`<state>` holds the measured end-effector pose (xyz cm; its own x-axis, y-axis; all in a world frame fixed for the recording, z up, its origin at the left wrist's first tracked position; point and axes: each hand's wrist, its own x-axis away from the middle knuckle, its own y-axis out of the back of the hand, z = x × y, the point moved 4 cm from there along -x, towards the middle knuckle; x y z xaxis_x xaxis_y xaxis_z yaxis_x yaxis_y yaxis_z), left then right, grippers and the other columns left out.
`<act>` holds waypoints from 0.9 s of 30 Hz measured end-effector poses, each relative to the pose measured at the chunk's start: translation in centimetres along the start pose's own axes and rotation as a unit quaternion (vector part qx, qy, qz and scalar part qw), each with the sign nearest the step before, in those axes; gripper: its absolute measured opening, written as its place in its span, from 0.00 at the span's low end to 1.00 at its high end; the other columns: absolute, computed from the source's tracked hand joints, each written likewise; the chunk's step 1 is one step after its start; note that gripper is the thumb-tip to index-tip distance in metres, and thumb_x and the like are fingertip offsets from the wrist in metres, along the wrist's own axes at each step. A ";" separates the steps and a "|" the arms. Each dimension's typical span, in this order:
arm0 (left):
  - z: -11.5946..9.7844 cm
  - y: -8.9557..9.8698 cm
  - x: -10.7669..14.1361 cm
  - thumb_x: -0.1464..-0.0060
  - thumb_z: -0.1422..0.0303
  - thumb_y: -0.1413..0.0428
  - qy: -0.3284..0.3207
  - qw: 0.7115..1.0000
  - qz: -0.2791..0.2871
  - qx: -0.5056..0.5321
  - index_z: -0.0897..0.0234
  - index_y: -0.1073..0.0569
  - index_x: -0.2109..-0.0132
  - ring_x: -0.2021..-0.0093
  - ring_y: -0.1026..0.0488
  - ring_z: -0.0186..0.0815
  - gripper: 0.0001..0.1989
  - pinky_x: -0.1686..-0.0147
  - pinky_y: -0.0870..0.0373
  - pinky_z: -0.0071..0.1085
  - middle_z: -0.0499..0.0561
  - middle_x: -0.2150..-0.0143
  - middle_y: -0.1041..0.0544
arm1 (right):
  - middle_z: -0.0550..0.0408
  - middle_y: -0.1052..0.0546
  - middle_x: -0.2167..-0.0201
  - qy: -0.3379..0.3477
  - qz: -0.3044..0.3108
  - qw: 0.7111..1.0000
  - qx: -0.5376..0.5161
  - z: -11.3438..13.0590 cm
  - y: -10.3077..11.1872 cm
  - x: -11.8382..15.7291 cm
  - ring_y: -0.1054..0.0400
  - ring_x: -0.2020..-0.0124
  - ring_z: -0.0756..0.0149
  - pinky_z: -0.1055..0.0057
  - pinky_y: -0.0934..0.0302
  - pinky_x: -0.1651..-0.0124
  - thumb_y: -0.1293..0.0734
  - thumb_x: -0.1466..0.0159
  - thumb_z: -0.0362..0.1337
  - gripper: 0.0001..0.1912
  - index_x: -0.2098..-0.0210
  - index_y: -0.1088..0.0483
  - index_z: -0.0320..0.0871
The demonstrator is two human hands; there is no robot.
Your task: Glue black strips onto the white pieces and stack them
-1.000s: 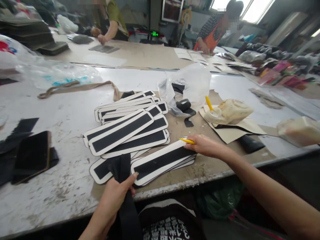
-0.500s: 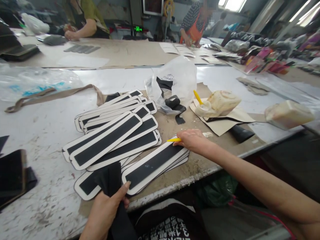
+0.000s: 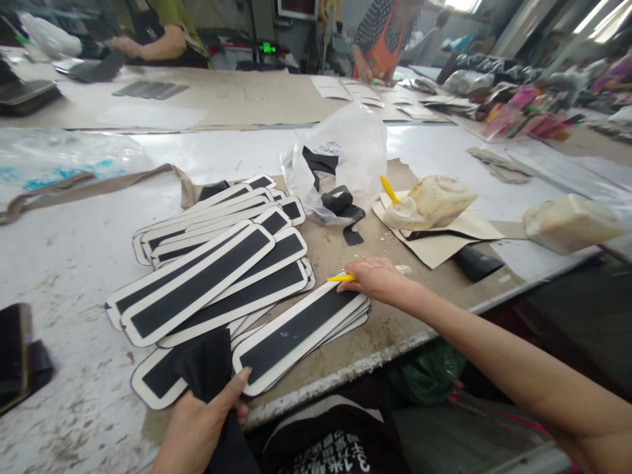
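My left hand (image 3: 210,418) is closed round a black strip (image 3: 212,359), which folds over the hand and hangs down toward my lap. Its thumb rests on the near end of a long panel (image 3: 296,332), white-edged with a black centre, on top of a small stack. At the far end of that stack, my right hand (image 3: 372,278) grips a glue brush (image 3: 340,278); the yellow handle points left and whitish bristles show behind the hand. To the left lies a fanned pile of similar panels (image 3: 197,283).
Beyond the panels stands a clear plastic bag (image 3: 363,148) with black strips. A glue-stained container (image 3: 442,197) with another yellow handle is at right, near a second block-like container (image 3: 570,224). A phone-like dark object (image 3: 12,355) lies left. Two people work across the table.
The view has shifted slightly, so the piles appear a little further left. Both hands keep their holds; the right hand and brush have hardly moved on the panel.
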<state>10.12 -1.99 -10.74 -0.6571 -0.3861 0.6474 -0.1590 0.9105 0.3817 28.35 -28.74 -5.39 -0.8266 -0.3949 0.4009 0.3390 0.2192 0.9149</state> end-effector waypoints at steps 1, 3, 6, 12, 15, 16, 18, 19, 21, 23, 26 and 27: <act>0.3 0.0 -0.2 0.62 0.44 0.39 0.002 1.000 -0.002 0.006 0.65 0.31 0.84 0.81 0.36 0.38 0.27 0.79 0.41 0.31 0.54 0.84 0.29 | 0.45 0.21 0.62 0.000 0.004 1.000 -0.003 -0.1 0.0 -0.1 0.26 0.58 0.53 0.69 0.38 0.62 0.39 0.36 0.54 0.22 0.60 0.26 0.42; 0.6 0.1 -0.5 0.63 0.43 0.38 0.005 1.000 -0.011 0.012 0.64 0.30 0.83 0.80 0.35 0.39 0.27 0.79 0.40 0.31 0.54 0.84 0.28 | 0.44 0.21 0.61 -0.001 0.008 1.000 -0.009 -0.3 -0.1 -0.2 0.27 0.57 0.52 0.68 0.38 0.61 0.40 0.36 0.56 0.24 0.60 0.25 0.43; 0.7 0.1 -0.5 0.63 0.42 0.38 -0.002 1.000 -0.013 0.001 0.64 0.31 0.84 0.80 0.35 0.38 0.28 0.79 0.40 0.31 0.55 0.84 0.28 | 0.42 0.21 0.62 -0.011 0.010 1.000 -0.020 -0.8 -0.4 -0.4 0.27 0.58 0.50 0.65 0.37 0.61 0.42 0.38 0.61 0.29 0.61 0.24 0.43; 0.0 -0.1 0.0 0.63 0.42 0.39 -0.037 0.999 -0.008 0.000 0.65 0.30 0.86 0.80 0.35 0.38 0.29 0.78 0.40 0.31 0.54 0.85 0.29 | 0.41 0.21 0.63 -0.044 -0.011 0.998 -0.050 -2.2 -1.2 -0.6 0.27 0.58 0.48 0.63 0.38 0.60 0.44 0.41 0.66 0.34 0.63 0.23 0.44; -0.2 -0.3 0.3 0.64 0.42 0.38 -0.048 0.999 -0.012 0.015 0.65 0.31 0.86 0.81 0.35 0.39 0.29 0.79 0.40 0.31 0.54 0.85 0.29 | 0.43 0.21 0.65 -0.066 -0.048 0.995 -0.065 -3.4 -1.0 0.2 0.26 0.60 0.52 0.66 0.39 0.61 0.45 0.36 0.60 0.30 0.62 0.24 0.44; -0.2 -0.3 0.4 0.64 0.42 0.38 -0.047 0.999 -0.013 0.026 0.64 0.31 0.86 0.82 0.34 0.39 0.29 0.79 0.40 0.31 0.54 0.85 0.29 | 0.44 0.21 0.65 -0.074 -0.064 0.993 -0.069 -3.7 -0.9 0.6 0.26 0.61 0.53 0.67 0.39 0.62 0.46 0.33 0.57 0.28 0.61 0.25 0.43; -0.2 -0.4 0.4 0.63 0.43 0.38 -0.046 0.998 -0.013 0.041 0.64 0.31 0.87 0.82 0.34 0.39 0.28 0.79 0.39 0.31 0.54 0.86 0.30 | 0.45 0.21 0.65 -0.085 -0.100 0.989 -0.074 -4.1 -0.8 1.6 0.27 0.61 0.56 0.68 0.40 0.62 0.48 0.30 0.50 0.24 0.59 0.27 0.42; -0.2 -0.4 0.4 0.63 0.44 0.38 -0.050 0.998 -0.012 0.041 0.64 0.31 0.87 0.82 0.34 0.39 0.28 0.79 0.39 0.31 0.54 0.86 0.30 | 0.45 0.22 0.64 -0.088 -0.116 0.986 -0.076 -4.1 -0.8 2.2 0.27 0.61 0.58 0.69 0.40 0.61 0.48 0.29 0.48 0.23 0.59 0.28 0.41; -0.3 -0.4 0.2 0.61 0.45 0.38 -0.059 0.998 -0.007 0.029 0.65 0.30 0.87 0.82 0.33 0.39 0.27 0.78 0.38 0.31 0.55 0.86 0.29 | 0.47 0.23 0.61 -0.081 -0.138 0.984 -0.080 -3.5 -1.0 3.1 0.28 0.60 0.61 0.71 0.41 0.59 0.47 0.29 0.44 0.19 0.59 0.29 0.41; -0.2 -0.4 0.1 0.60 0.45 0.39 -0.065 0.997 -0.004 0.029 0.65 0.30 0.86 0.81 0.33 0.39 0.27 0.78 0.38 0.31 0.56 0.85 0.28 | 0.50 0.25 0.61 -0.063 -0.146 0.983 -0.090 -2.5 -1.5 3.9 0.29 0.60 0.64 0.73 0.41 0.58 0.45 0.30 0.39 0.15 0.59 0.28 0.43; -0.1 -0.5 0.2 0.62 0.47 0.39 -0.056 0.996 -0.021 0.061 0.65 0.31 0.85 0.82 0.32 0.38 0.25 0.80 0.37 0.30 0.57 0.85 0.28 | 0.50 0.26 0.62 -0.042 -0.171 0.976 -0.129 -1.2 -2.3 4.7 0.30 0.64 0.63 0.70 0.40 0.60 0.43 0.33 0.34 0.12 0.59 0.28 0.44; -0.1 -0.5 0.2 0.64 0.48 0.38 -0.051 0.995 -0.025 0.079 0.65 0.31 0.84 0.83 0.33 0.38 0.24 0.80 0.37 0.30 0.56 0.85 0.28 | 0.49 0.27 0.62 -0.039 -0.191 0.969 -0.149 -1.1 -2.4 4.9 0.30 0.63 0.62 0.68 0.40 0.59 0.43 0.33 0.34 0.12 0.59 0.28 0.43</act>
<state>10.10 -2.59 -10.73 -0.7149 -0.4220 0.5575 -0.3024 0.9055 0.2976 23.97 -32.17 -5.56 -0.9447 -0.3259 0.0352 0.1063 -0.2031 0.9734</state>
